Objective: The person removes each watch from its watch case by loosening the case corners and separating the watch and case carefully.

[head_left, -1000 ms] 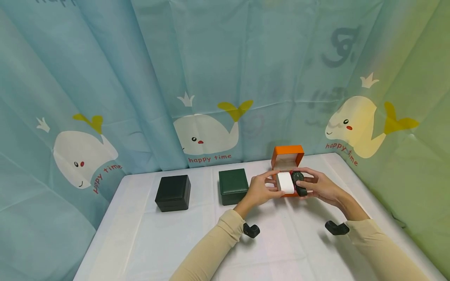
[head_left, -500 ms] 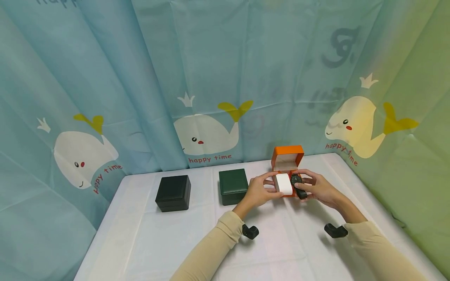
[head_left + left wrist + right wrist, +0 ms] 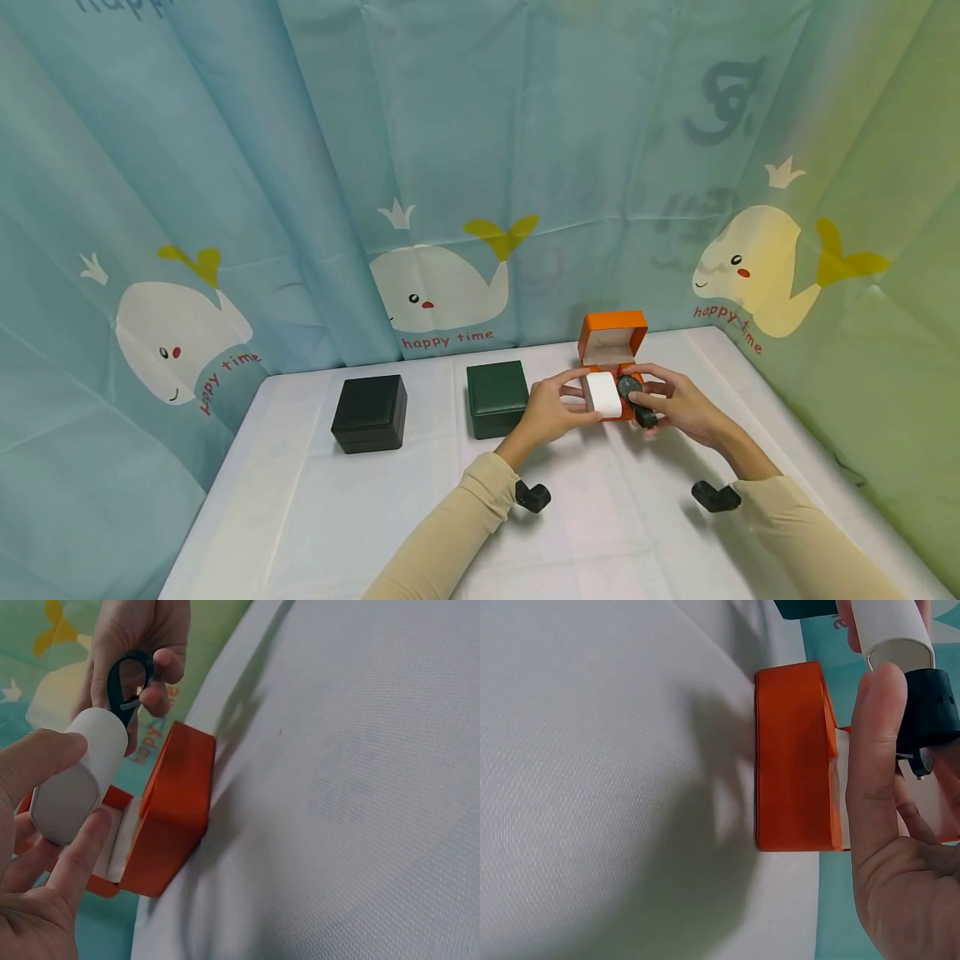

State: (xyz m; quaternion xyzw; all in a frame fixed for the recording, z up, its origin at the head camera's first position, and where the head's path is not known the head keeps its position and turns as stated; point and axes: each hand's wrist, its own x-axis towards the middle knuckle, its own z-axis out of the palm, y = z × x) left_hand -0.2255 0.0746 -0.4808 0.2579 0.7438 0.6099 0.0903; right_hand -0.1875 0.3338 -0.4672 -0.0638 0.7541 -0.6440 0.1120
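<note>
My left hand [image 3: 550, 414] grips a smooth white watch cushion [image 3: 604, 394] between thumb and fingers, above an orange watch box [image 3: 613, 323] whose lid stands raised. In my right hand [image 3: 686, 407] I pinch a black wristwatch [image 3: 628, 386], its dial facing up. The left wrist view shows the watch's strap [image 3: 116, 690] bent into a loop, right by the far end of the cushion. From the right wrist, the dark strap [image 3: 930, 709] sits just below the cushion's end [image 3: 892, 630]. Whether strap and cushion touch is unclear. Both hands partly hide the box's base.
A dark green box [image 3: 498, 398] with its lid down stands just left of my left hand. Further left is a black lidded box [image 3: 370, 413]. A white cloth covers the table [image 3: 300, 525], and a whale-print curtain [image 3: 450, 150] hangs behind it.
Cushion and watch have shifted slightly left and toward me, still held. The watch has turned a little, so its dial shows more in the head view. The boxes have not moved.
</note>
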